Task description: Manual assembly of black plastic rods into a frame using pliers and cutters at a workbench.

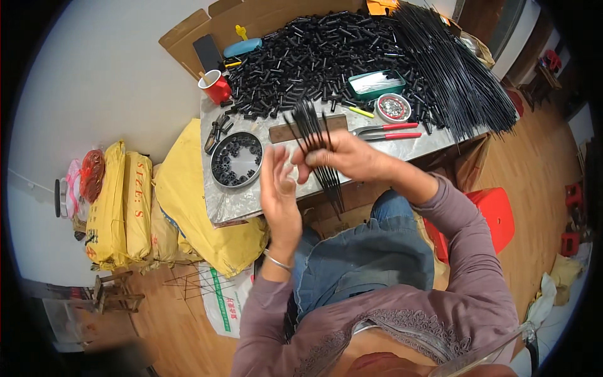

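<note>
A bunch of thin black rods stands fanned out above the table edge, gripped tight in the right hand. The left hand is open beside it, fingertips touching the rods. Behind them sit a round tin and a heap of black tubes. Fat yellow sacks with dark print lean by the wall at the left.

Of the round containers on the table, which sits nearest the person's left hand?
The dark round tin holding black ring-shaped pieces, just left of the left hand. The small round dish of metal bits and the red mug sit farther away.
</note>
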Available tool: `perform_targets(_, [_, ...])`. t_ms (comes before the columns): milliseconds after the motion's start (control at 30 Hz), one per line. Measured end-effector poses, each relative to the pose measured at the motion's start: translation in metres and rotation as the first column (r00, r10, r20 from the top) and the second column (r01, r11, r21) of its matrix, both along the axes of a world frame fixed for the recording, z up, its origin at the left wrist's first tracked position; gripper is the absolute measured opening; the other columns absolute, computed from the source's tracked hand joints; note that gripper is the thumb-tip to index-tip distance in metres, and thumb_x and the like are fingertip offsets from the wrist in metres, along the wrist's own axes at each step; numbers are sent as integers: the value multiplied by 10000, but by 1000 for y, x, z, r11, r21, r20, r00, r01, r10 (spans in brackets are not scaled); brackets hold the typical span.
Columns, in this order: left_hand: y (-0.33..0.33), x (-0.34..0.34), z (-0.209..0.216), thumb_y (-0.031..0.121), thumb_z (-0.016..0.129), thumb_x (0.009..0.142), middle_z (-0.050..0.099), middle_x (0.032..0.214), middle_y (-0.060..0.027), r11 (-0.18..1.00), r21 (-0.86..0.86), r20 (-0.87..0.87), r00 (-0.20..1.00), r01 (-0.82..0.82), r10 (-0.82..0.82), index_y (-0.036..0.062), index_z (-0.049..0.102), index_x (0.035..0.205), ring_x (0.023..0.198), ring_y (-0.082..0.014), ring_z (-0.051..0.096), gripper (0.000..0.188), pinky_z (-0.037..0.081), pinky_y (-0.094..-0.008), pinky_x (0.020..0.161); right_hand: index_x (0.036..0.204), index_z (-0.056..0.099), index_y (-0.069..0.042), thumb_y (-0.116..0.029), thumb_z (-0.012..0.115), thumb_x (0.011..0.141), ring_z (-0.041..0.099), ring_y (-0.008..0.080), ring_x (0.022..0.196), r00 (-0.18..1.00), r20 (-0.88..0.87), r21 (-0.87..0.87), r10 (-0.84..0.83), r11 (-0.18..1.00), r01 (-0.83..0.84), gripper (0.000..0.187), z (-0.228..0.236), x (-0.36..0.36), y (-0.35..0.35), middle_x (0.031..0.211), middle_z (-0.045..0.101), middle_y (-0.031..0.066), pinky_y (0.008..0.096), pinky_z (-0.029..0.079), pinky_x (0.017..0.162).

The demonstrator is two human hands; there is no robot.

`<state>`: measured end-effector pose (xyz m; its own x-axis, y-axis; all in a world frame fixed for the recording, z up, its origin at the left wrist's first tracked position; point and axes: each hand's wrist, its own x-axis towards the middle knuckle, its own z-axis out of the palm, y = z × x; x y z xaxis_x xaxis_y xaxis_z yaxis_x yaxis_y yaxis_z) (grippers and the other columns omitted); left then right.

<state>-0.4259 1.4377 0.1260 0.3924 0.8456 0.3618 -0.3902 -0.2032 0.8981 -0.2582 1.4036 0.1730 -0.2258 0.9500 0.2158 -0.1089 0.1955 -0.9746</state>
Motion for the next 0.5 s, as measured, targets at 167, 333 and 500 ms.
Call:
perform_targets(167, [22, 17, 72, 83, 568, 919, 666, 1042, -92, 900, -54, -211, 876, 432, -433, -26, 599, 1154, 922, -123, 620, 261, 503, -245, 802, 1038, 584, 9, -109, 471, 967, 596, 139, 937, 954, 290, 85, -75, 995, 53, 178, -14, -1, -14, 905, 653, 79, 296, 479, 851])
perform_targets(333, [26, 25, 67, 52, 600, 894, 686, 989, -91, 914, -37, -237, 885, 403, -400, -23, 616, 1131, 901, -130, 635, 250, 515, -244, 801, 1209, 474, 6, -40, 500, 935, 605, 170, 963, 999, 21, 2, 29, 1000, -29, 278, -10, 8, -11, 988, 616, 100, 319, 497, 891])
perform_targets(500, [24, 33, 72, 47, 613, 884, 691, 975, -84, 927, -3, -200, 908, 376, -369, -16, 621, 1131, 884, -121, 636, 255, 516, -238, 794, 1211, 483, -3, 0, 545, 897, 601, 164, 994, 991, -97, -26, 95, 995, -98, 319, -13, 15, -6, 1004, 623, 89, 309, 488, 906])
